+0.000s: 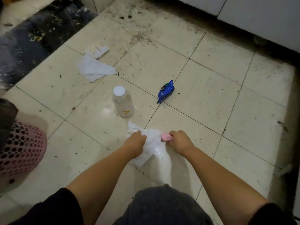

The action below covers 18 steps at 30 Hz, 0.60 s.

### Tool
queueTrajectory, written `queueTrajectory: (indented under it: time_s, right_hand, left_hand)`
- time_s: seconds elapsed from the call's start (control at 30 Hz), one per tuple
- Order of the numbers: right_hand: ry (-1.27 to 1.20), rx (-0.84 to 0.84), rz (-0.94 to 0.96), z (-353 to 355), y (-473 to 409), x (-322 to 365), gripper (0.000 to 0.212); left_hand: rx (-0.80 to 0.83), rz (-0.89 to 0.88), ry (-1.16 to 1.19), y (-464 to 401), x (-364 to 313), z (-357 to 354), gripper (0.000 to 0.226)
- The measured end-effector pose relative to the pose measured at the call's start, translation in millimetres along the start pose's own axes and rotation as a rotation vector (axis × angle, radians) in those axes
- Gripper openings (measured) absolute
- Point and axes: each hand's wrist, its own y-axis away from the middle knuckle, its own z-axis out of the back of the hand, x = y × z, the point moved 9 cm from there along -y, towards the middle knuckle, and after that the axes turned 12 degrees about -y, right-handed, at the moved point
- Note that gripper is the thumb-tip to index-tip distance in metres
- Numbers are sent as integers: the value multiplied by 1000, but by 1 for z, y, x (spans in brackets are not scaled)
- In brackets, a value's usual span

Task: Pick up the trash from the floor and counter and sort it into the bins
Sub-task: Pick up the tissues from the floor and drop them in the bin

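On the tiled floor just in front of me lies a crumpled white tissue (151, 140). My left hand (135, 141) is closed on its left side. My right hand (179, 140) pinches a small pink scrap (165, 137) at the tissue's right edge. Farther out stands an upright clear plastic bottle (122, 102) with a white cap. A blue snack wrapper (165, 91) lies to its right. Another crumpled white tissue (94, 69) and a white folded packet (99, 49) lie at the far left.
A pink perforated bin (21, 150) sits at the left edge, partly cut off. A dark marble threshold (37, 34) runs along the upper left. White cabinet fronts (259, 18) border the far right above a dirty dark strip. Crumbs dot the floor.
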Motion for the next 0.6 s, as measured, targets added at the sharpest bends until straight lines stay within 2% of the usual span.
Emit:
queueTrajectory:
  time_s: [0.03,0.13,0.23,0.3,0.37,0.5,0.6]
  right_hand:
    - [-3,7,21,0,2,16,12]
    - [-24,38,146,-8,16,79,26]
    - [-55,57,285,-15,36,164,10]
    - [-84,27,392,-12,47,224,14]
    - [-87,-37,495,-3,56,284,14]
    - [-92,-187,726,10,85,406,11]
    - [-71,-250,889,-5,110,486,13]
  left_hand:
    - [-31,3,17,10,11,9,31]
    - [-119,17,37,46,56,37,28]
    - [-201,30,33,89,117,61,20]
    - [-261,60,20,119,163,81,16]
    - [-375,97,16,152,209,114,14]
    - [-705,188,56,229,294,182,14]
    - [-860,260,109,283,361,188,15]
